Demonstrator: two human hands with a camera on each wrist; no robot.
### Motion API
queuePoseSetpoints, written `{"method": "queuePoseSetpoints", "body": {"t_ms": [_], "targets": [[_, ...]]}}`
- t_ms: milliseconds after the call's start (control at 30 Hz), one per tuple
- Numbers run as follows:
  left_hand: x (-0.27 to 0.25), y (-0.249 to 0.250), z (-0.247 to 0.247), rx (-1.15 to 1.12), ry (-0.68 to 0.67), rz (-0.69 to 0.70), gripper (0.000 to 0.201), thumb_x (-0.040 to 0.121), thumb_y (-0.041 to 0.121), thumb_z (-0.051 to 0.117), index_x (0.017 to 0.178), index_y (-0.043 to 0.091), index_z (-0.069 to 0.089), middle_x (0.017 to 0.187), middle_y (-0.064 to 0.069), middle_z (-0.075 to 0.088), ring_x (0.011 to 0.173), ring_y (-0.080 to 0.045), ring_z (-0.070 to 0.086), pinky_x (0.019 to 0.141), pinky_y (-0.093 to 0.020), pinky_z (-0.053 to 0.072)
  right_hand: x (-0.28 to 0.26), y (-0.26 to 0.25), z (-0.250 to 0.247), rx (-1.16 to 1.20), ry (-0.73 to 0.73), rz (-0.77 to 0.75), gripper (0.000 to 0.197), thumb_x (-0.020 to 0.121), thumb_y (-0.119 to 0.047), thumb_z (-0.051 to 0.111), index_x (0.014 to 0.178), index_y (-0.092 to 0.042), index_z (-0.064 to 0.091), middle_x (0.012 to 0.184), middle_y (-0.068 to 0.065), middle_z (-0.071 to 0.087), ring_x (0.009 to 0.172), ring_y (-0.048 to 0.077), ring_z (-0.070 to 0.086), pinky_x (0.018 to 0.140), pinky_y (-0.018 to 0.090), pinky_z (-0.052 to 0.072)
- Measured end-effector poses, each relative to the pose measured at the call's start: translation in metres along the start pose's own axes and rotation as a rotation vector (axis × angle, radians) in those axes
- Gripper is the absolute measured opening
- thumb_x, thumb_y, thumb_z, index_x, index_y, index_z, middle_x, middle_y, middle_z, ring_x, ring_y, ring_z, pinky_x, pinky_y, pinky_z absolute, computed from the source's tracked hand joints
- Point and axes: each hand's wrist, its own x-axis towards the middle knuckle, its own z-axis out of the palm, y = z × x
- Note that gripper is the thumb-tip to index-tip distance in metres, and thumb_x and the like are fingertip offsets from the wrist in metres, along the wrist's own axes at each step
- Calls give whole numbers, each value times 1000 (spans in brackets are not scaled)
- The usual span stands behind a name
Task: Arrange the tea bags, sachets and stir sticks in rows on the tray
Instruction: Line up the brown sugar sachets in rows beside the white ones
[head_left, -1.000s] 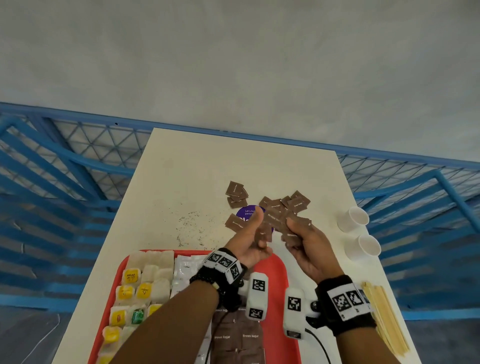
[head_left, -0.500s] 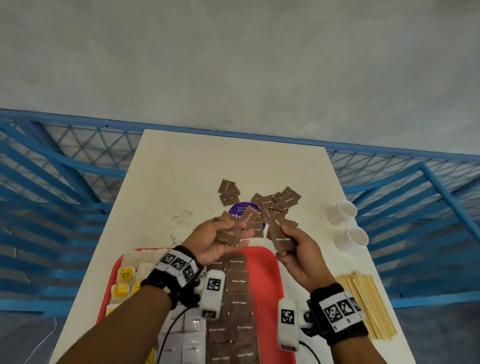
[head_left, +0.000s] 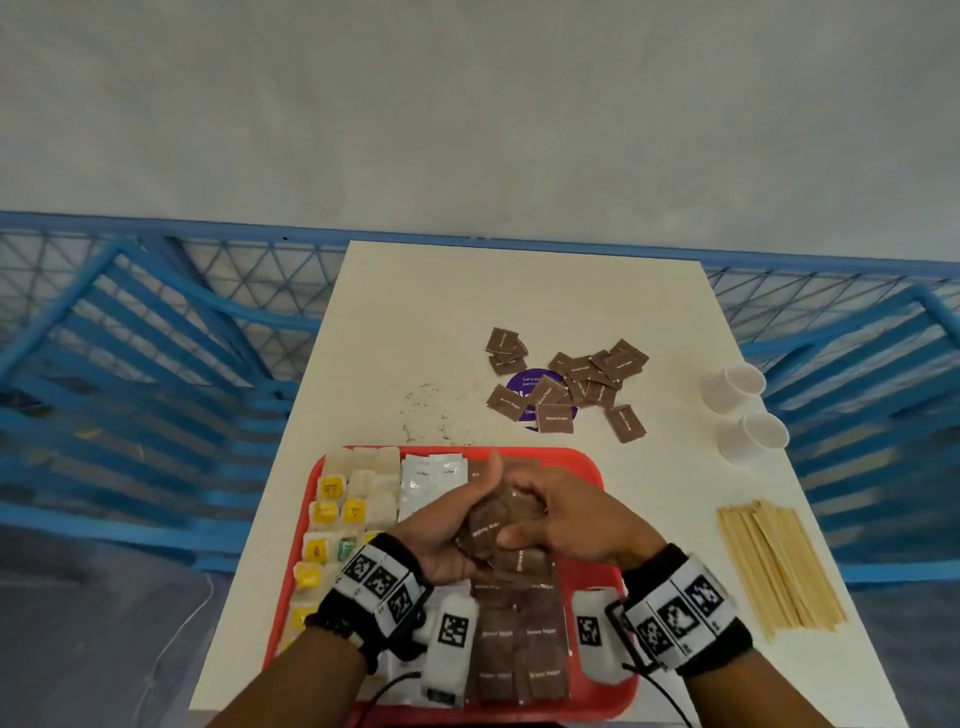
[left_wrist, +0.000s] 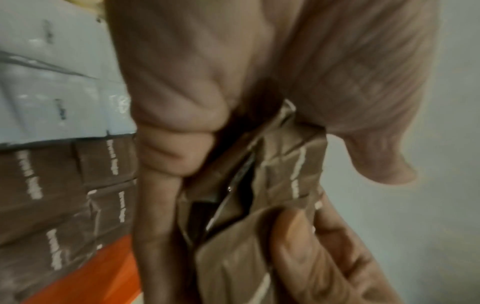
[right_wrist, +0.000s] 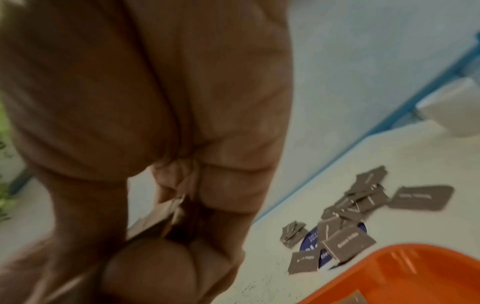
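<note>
Both hands meet over the middle of the red tray (head_left: 587, 467), sharing a small bundle of brown sugar sachets (head_left: 493, 525). The left hand (head_left: 441, 535) has its fingers curled under the bundle with the thumb sticking up; the right hand (head_left: 566, 525) pinches the same bundle from the other side, thumb on top. The left wrist view shows the crumpled brown paper packets (left_wrist: 280, 185) clamped between fingers and thumb, the white print too blurred to read there.

On the tray below the hands, rows of brown sachets (head_left: 519, 649) lie flat, each printed "Brown Sugar". At the tray's 9 o'clock side sit tea bags (head_left: 332, 512) with yellow tags, their brand too small to read, and white sachets (head_left: 431, 478) lie toward 11 o'clock.

Beyond the tray at 12 o'clock, loose brown sachets (head_left: 566, 384) lie scattered over a purple round sticker (head_left: 524, 379); its white writing is partly covered and unreadable. Dark crumbs (head_left: 426, 410) speckle the white table (head_left: 441, 312) toward 11 o'clock. At 2 o'clock two white paper cups (head_left: 743, 410) lie on their sides, and at 3 o'clock a bundle of wooden stir sticks (head_left: 779, 566) rests on the table, well apart from the tray.
</note>
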Motion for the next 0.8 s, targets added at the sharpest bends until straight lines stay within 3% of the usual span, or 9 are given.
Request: {"method": "queuePoseSetpoints", "body": {"t_ms": [33, 133, 200, 300, 400, 467, 567, 700, 800], "targets": [[-3, -4, -1, -54, 10, 9, 72, 82, 71, 53, 108, 9, 75, 103, -17, 70, 91, -30, 67, 79, -42, 54, -1, -5, 1, -41, -25, 7, 34, 81, -18, 79, 112, -22, 67, 112, -10, 68, 103, 5, 62, 92, 22, 49], [-10, -13, 0, -177, -20, 17, 79, 74, 69, 63, 112, -1, 69, 98, -22, 70, 84, -33, 70, 71, -41, 60, -7, -12, 4, -60, -124, 85, 32, 80, -21, 80, 109, -26, 68, 107, -13, 71, 99, 5, 66, 92, 31, 52], [-10, -18, 1, -123, -50, 30, 70, 71, 58, 74, 109, -1, 72, 99, -21, 71, 85, -31, 72, 73, -40, 60, -7, -13, 8, -123, -137, 88, 34, 77, -19, 83, 104, -28, 65, 101, -16, 69, 97, 6, 64, 89, 29, 51], [-6, -26, 1, -26, -34, 90, 40, 74, 29, 86, 99, 0, 74, 94, -19, 72, 82, -27, 73, 73, -36, 61, -5, -9, 14, -237, 43, 94, 49, 64, -24, 91, 99, -23, 57, 98, -6, 63, 93, 14, 57, 82, 33, 49], [-2, -30, -2, -50, 102, 159, 38, 90, 15, 69, 120, -8, 64, 118, -29, 64, 91, -29, 70, 82, -39, 60, -10, -2, 15, -140, 274, 184, 54, 63, -31, 91, 101, -23, 54, 89, -6, 58, 78, 9, 54, 71, 31, 48], [0, -30, -2, -51, 195, 220, 38, 94, 12, 61, 126, -8, 60, 127, -32, 60, 94, -30, 69, 83, -39, 58, -16, 5, 17, -36, 431, 224, 43, 71, -37, 86, 99, -25, 56, 85, -6, 59, 71, 5, 53, 67, 27, 47], [-2, -31, 1, 23, 272, 312, 32, 96, 15, 58, 121, -5, 64, 112, -27, 69, 86, -27, 72, 71, -35, 60, -32, 14, 25, 173, 520, 289, 28, 80, -48, 76, 88, -23, 67, 78, -3, 67, 67, 7, 59, 69, 29, 52], [-10, -36, 5, 185, 352, 381, 24, 94, 21, 64, 106, 1, 70, 98, -28, 71, 81, -34, 67, 72, -38, 55, -45, 20, 40, 287, 457, 215, 18, 88, -30, 73, 79, -14, 75, 62, 4, 67, 56, 8, 58, 60, 20, 46], [-19, -38, 3, 333, 390, 380, 11, 91, 22, 70, 87, 11, 73, 79, -17, 71, 59, -26, 62, 59, -30, 49, -47, 24, 41, 360, 504, 227, 20, 90, -26, 72, 75, -13, 75, 62, -2, 69, 56, 3, 57, 59, 16, 44]]}}
